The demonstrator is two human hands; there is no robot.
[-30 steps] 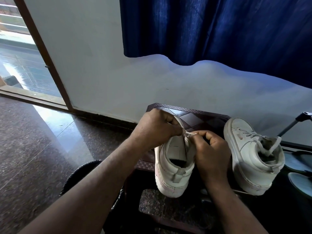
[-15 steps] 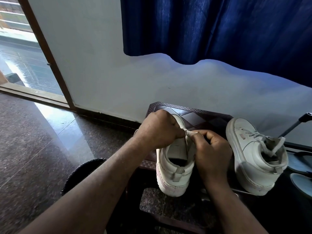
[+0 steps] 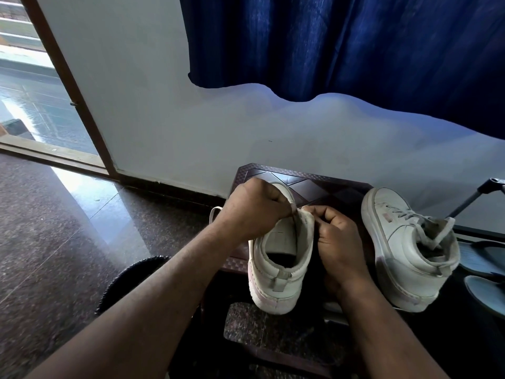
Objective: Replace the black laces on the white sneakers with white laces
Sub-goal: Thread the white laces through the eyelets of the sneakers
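Sneaker (image 3: 276,274) overhangs stool (image 3: 322,184), left hand (image 3: 251,209), right hand (image 3: 338,242) gripping

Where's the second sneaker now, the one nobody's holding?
Head view, right side: the second sneaker stands just right of the right hand and the held sneaker, heel toward the camera, slippers at its right.

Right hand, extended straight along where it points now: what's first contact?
The right hand points up and left. First in line is the collar edge of the near sneaker, which its fingertips pinch. Just beyond are the fingers of the left hand; the depth between them is unclear.
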